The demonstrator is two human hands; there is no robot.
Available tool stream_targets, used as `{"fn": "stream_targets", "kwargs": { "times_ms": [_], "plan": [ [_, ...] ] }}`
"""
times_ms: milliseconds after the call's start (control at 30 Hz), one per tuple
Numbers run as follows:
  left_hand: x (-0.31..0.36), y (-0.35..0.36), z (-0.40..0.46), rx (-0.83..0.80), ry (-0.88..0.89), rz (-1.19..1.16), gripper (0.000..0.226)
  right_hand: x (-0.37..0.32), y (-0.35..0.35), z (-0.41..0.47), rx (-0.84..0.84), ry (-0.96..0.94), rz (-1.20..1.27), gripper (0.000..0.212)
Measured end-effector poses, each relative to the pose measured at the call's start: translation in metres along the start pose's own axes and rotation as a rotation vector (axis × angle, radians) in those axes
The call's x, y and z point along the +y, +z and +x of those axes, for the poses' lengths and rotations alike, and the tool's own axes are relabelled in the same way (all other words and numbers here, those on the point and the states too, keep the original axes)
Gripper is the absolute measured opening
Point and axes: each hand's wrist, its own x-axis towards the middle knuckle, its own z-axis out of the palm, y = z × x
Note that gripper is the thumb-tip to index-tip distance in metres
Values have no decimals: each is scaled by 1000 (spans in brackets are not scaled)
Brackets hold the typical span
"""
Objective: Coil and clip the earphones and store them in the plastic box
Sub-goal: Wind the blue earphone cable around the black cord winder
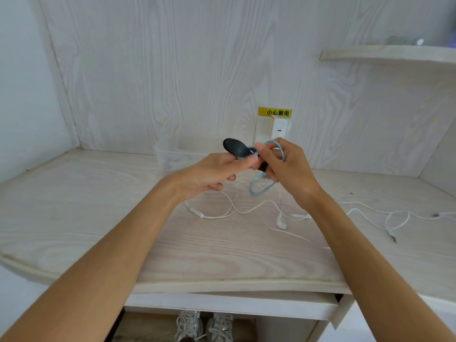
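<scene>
Now I'm at the clipping step: my right hand (pixel 287 166) grips the coiled blue earphones (pixel 262 186) above the desk (pixel 98 218), my left hand (pixel 217 170) pinches the black clip (pixel 235 148). Next, close it round the coil; plastic box (pixel 170 154) waits far-left.

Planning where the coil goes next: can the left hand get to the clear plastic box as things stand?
Probably yes. The plastic box sits open-topped at the back of the desk, just beyond the left hand, with nothing between; but that hand is holding the black clip.
</scene>
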Motion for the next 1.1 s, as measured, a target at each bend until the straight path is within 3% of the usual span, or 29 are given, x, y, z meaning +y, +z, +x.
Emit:
{"fn": "stream_targets", "kwargs": {
  "times_ms": [200,367,467,633,833,1100],
  "plan": [
    [-12,1,4,4,186,42,30,-1,-3,-1,-9,81,-1,20],
    [-17,2,9,-107,206,-46,38,-1,-8,0,41,79,-62,17],
    [-15,4,8,-90,218,-23,38,0,-10,1,23,98,-104,16],
    [-17,6,10,-114,213,-55,49,4,-5,2,-44,145,-128,28],
    [-17,3,14,3,207,-256,39,7,0,1,-86,196,-6,33],
    [-18,8,15,40,210,-298,41,14,1,3,-56,331,211,25]
  ]
}}
